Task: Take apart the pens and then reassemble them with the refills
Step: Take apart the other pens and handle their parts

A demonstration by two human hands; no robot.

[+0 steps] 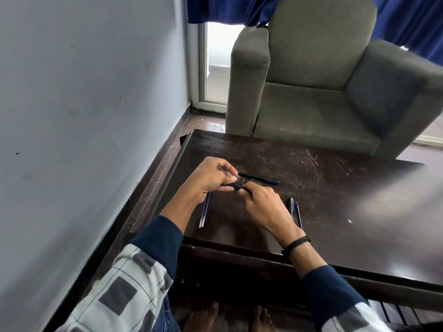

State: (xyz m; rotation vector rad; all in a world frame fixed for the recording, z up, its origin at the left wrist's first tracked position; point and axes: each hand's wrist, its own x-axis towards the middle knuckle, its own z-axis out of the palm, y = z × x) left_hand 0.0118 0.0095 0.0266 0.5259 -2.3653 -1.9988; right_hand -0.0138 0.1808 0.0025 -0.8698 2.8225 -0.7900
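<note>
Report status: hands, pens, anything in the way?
Left hand and right hand both gripping one pen above the table. Whole pen lies beyond; refills left, loose parts right. Nothing in the way.

no readable text, labels, brands or numbers on anything in view

Person's wearing a layered top: dark navy long sleeves (161, 238) with snug ribbed-looking cuffs that stop a bit short of the wrists, and over that a pale grey-white checked overshirt (124, 291) with thin dark grid lines and chunky charcoal squares. Same pattern shows on the right arm's outer sleeve (352, 317). On the right wrist there's a black band (296, 243), looks like a couple of cords or straps stacked together. Bare feet (203, 317) at the bottom, no shoes or socks.
</note>
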